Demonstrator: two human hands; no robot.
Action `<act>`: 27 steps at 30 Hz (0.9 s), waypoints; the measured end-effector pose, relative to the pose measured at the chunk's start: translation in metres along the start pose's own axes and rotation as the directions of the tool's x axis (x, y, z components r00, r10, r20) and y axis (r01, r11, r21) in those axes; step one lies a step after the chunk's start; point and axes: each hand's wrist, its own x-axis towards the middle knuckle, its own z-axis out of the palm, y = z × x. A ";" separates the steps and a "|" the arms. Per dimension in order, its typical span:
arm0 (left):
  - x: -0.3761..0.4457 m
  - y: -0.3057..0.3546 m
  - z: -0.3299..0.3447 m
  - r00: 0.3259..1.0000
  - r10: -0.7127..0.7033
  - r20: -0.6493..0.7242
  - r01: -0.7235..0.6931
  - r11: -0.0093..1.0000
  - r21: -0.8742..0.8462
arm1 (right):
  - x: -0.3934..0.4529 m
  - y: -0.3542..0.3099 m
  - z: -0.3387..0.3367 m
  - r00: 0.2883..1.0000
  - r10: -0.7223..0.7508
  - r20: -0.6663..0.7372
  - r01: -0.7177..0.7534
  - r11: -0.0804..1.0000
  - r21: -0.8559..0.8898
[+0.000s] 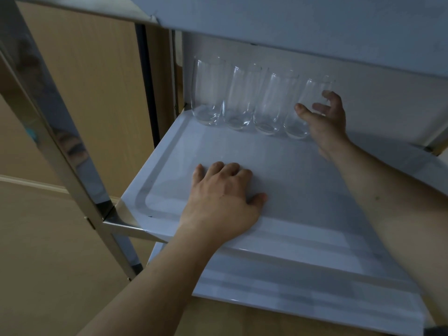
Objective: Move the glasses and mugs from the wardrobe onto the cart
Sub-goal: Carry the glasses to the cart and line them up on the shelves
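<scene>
white cart shelf (169,166), seemingly beige floor (36,238)

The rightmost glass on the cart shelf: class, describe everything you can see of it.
The rightmost glass is a clear, empty, rounded tumbler, upright at the back of the white shelf, last in a row of four and close against its neighbour. The right hand curls round it, thumb in front, fingers behind.

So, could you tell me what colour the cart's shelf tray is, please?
White, or a very pale grey in this dim light; the shelf tray shows in the head view.
</scene>
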 end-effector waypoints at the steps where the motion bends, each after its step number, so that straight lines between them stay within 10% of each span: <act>1: 0.000 0.000 0.000 1.000 -0.002 -0.006 0.002 1.000 -0.008 | 0.000 0.000 0.001 1.000 -0.001 0.001 0.001 1.000 -0.004; 15: 0.002 0.000 -0.002 1.000 -0.007 0.005 0.007 1.000 -0.016 | -0.020 0.009 -0.013 0.987 0.149 0.059 -0.133 0.966 -0.222; 27: -0.005 0.007 -0.014 0.999 -0.039 0.010 0.040 0.998 -0.056 | -0.150 -0.029 -0.057 0.924 -0.031 0.382 0.270 0.759 -0.592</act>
